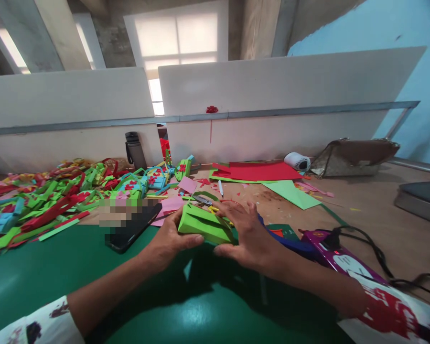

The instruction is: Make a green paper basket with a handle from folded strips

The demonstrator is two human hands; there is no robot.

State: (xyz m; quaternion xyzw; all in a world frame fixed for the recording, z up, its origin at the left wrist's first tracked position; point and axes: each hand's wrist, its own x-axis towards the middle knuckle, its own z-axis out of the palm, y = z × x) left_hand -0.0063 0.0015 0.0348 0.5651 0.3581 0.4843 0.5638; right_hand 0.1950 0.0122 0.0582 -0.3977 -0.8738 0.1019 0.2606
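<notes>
A bright green folded paper box is held in front of me, above the green tabletop, with a flap along its upper side. My left hand grips its left end, thumb along the lower front edge. Around the right end curls my right hand, fingers over the top and thumb below; its exact contact is partly hidden. Just behind the box lie scissors, partly covered, and pink paper pieces. A white pen or marker rests farther back.
At left lies a heap of colourful paper pieces, with a black phone nearer me. A dark bottle stands behind. Red paper sheets, a handbag and a purple power strip with black cables occupy the right.
</notes>
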